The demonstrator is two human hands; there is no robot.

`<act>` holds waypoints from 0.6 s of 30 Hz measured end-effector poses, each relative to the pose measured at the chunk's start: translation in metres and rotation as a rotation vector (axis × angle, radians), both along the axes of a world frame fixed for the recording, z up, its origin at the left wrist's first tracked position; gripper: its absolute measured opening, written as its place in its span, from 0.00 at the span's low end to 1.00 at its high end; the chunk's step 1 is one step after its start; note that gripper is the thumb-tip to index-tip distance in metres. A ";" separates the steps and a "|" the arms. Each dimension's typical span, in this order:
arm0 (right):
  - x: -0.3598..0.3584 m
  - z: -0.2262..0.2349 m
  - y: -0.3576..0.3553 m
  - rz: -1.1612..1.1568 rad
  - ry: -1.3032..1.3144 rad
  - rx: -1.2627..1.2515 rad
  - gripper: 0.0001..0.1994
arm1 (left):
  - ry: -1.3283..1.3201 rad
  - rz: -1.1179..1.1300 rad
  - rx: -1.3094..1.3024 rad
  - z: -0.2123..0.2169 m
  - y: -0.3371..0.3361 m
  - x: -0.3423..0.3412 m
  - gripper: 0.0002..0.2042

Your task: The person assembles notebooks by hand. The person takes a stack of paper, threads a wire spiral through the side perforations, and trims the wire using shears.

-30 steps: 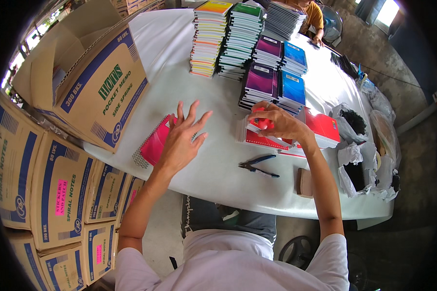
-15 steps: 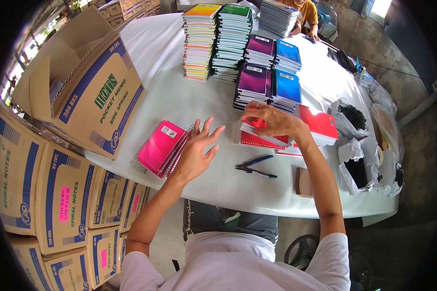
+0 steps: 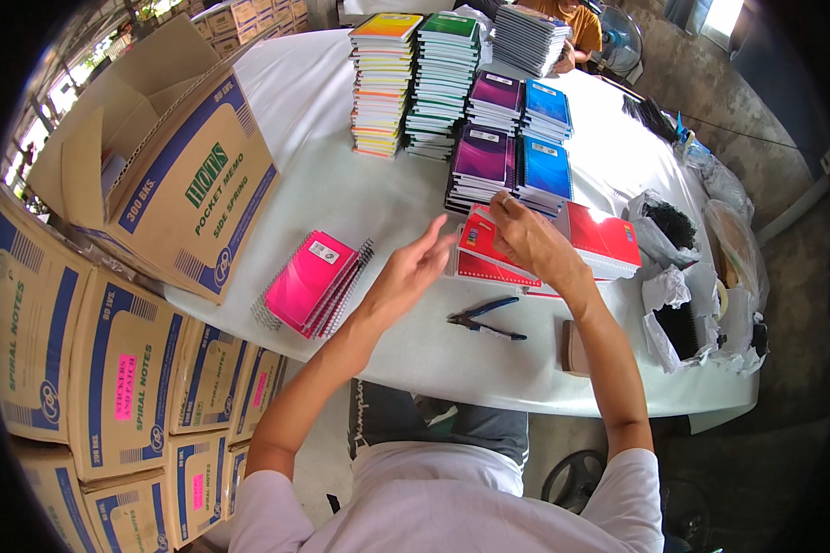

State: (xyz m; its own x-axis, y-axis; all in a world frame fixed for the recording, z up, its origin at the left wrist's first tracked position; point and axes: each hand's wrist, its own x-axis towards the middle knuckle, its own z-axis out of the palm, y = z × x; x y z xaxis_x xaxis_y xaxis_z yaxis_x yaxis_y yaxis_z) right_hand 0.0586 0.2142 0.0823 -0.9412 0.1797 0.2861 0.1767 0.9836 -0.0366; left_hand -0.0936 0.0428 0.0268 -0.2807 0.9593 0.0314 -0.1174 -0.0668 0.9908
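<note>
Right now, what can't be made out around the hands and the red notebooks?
Head view only:
- Red notebooks: count unclear, right hand covers them.
- Right hand's fingers: grip hidden behind its back.
- Left hand: whether it touches the table is unclear.
- Brown object: partly behind the forearm.

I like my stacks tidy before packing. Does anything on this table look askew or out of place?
The pink notebooks lie turned at an angle near the table edge, apart from the squared stacks. The red notebooks under the right hand are fanned, not aligned. The pliers lie loose in front.
</note>
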 end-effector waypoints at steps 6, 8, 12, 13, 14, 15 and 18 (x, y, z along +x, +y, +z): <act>0.011 -0.010 -0.024 0.040 0.314 0.249 0.15 | -0.761 -0.210 -0.178 0.009 0.063 -0.021 0.23; 0.018 -0.013 -0.045 0.120 0.347 0.226 0.17 | -0.590 -0.192 -0.154 0.001 0.068 -0.028 0.22; 0.050 0.001 -0.077 -0.042 0.588 -0.202 0.26 | -0.372 -0.211 0.040 0.036 0.021 0.003 0.29; 0.058 0.000 -0.084 -0.165 0.717 -0.386 0.27 | -0.225 -0.261 0.056 0.032 0.007 0.000 0.33; 0.064 -0.002 -0.088 -0.290 0.842 -0.571 0.28 | -0.121 -0.282 0.110 0.026 -0.006 0.001 0.33; 0.079 -0.017 -0.083 -0.230 0.762 -0.662 0.29 | -0.022 -0.311 0.163 0.021 -0.019 0.004 0.32; 0.100 -0.066 -0.101 -0.086 0.509 -1.346 0.20 | 0.117 -0.384 0.155 -0.008 -0.052 0.016 0.32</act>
State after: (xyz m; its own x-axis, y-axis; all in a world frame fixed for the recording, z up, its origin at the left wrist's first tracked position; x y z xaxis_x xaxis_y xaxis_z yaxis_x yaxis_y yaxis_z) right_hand 0.1582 0.1129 0.0164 -0.7631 0.6281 0.1523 -0.0824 0.1392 -0.9868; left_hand -0.0772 -0.0090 0.0185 0.1094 0.9750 0.1937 -0.0506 -0.1891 0.9807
